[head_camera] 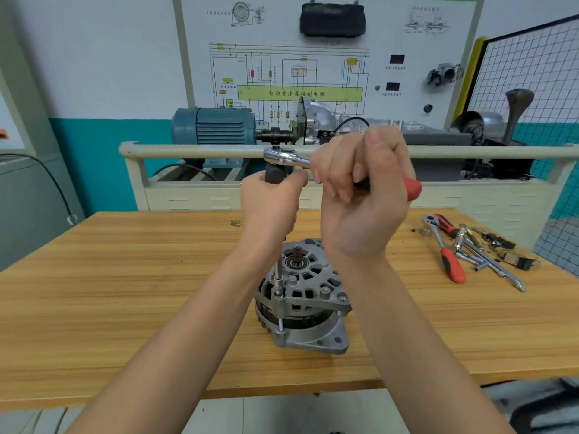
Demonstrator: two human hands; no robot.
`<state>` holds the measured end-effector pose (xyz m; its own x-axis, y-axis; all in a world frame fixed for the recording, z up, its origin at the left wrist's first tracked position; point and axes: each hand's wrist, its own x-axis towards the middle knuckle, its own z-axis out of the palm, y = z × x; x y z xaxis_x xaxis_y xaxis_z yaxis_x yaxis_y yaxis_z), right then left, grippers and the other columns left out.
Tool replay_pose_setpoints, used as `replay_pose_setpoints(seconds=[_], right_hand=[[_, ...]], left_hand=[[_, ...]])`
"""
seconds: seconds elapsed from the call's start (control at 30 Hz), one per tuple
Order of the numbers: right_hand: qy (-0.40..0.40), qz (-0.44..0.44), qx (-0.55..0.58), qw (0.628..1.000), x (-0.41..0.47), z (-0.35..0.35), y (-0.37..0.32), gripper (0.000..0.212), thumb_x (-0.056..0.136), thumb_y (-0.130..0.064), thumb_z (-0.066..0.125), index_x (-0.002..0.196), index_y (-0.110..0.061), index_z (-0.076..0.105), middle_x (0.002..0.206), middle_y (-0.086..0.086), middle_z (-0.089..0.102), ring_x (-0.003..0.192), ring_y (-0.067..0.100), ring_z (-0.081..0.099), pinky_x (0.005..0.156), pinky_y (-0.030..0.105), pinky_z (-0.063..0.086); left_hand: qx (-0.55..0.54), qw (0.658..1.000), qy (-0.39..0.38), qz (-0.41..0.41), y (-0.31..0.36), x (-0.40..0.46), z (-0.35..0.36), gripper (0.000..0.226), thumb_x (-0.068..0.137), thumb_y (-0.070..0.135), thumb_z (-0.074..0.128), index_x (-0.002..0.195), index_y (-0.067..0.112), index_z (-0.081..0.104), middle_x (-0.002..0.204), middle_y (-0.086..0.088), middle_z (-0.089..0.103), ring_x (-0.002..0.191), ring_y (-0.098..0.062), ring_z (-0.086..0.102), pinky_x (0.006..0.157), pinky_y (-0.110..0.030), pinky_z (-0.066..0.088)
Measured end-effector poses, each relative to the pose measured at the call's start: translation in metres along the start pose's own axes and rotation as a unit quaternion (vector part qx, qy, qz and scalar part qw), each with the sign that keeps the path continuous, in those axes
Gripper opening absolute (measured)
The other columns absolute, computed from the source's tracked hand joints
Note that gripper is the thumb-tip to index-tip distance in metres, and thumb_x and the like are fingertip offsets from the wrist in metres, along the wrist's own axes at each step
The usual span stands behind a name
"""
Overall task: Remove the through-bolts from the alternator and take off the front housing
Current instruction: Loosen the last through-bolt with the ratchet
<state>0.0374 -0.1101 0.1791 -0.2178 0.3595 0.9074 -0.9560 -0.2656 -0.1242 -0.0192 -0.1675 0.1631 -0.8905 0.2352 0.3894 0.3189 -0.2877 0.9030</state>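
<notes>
A grey alternator (302,300) stands upright on the wooden table (125,292), its shaft end pointing up. A long extension bar (278,274) rises from a through-bolt (279,324) at the housing's left edge. My left hand (271,203) grips the dark upper part of that bar, just under the ratchet head. A chrome ratchet (286,157) with a red and black handle sits on top of the bar. My right hand (365,189) is wrapped round its handle, whose red tip sticks out to the right.
At the table's right lie a second red-handled ratchet (445,249), sockets, extension bars and small parts (498,250). Behind the table stands a trainer bench with a blue motor (213,125), a gearbox and a wiring board. A wire-mesh screen (532,76) stands at the far right.
</notes>
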Motion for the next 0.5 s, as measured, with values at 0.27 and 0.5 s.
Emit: replay_pose_setpoints(seconds=[0.27, 0.5], right_hand=[[0.201, 0.275, 0.375, 0.862, 0.033, -0.045, 0.012, 0.042, 0.087, -0.015, 0.042, 0.046, -0.015, 0.034, 0.034, -0.003, 0.026, 0.031, 0.012, 0.027, 0.041, 0.021, 0.024], [0.208, 0.214, 0.274, 0.914, 0.024, -0.035, 0.005, 0.048, 0.094, -0.014, 0.037, 0.046, -0.015, 0.038, 0.036, -0.004, 0.028, 0.035, 0.012, 0.027, 0.042, 0.023, 0.027]], left_hand=[[-0.115, 0.942, -0.303, -0.084, 0.007, 0.008, -0.022, 0.028, 0.076, 0.014, 0.056, 0.056, 0.013, 0.036, 0.04, 0.005, 0.03, 0.03, -0.007, 0.023, 0.036, -0.018, 0.023], [-0.077, 0.952, -0.275, -0.114, 0.006, 0.012, -0.017, 0.041, 0.079, 0.018, 0.052, 0.042, 0.022, 0.035, 0.035, 0.008, 0.023, 0.028, -0.005, 0.015, 0.034, -0.013, 0.014]])
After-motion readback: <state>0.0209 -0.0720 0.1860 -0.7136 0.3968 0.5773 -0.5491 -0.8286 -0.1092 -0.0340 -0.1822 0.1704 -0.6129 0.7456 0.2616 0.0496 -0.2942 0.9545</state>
